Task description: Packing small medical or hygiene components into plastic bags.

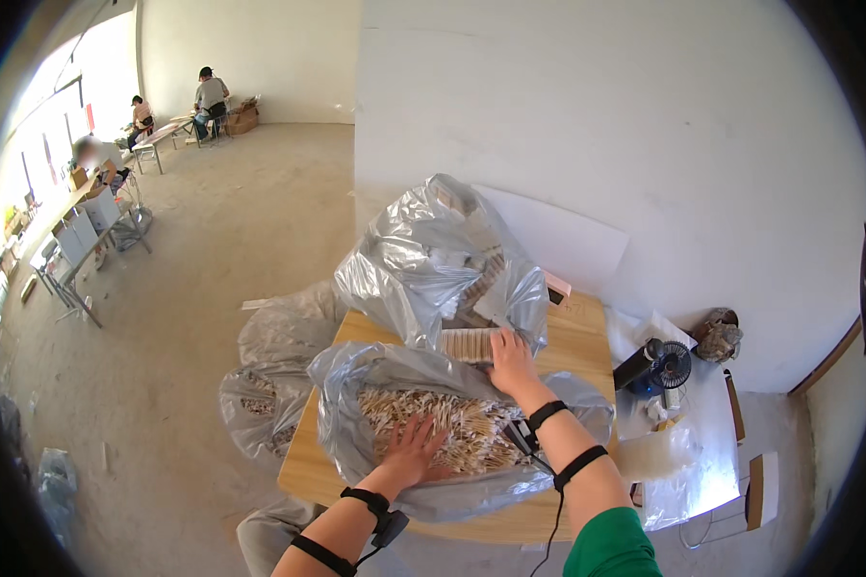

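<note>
Left hand [412, 450] spread on loose slim pieces [476, 423] in open bag [335, 399], surface's [592, 341] near half; right hand [513, 362] touching packed row [464, 345] toward far edge, grip unclear; both apart.

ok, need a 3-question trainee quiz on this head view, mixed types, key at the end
1. Multiple choice: where is the person's left hand?
A) On the wall
B) On the loose pieces in the front bag
C) On the floor

2. True or false: both hands rest on the loose pieces.

3. Fill in: the black fan stands to the ____ of the wooden table, as the person sees it.

Key:
1. B; the fingers are spread over the pieces.
2. False; the right hand is at the row of upright pieces by the near edge of the rear bag.
3. Right.
</note>
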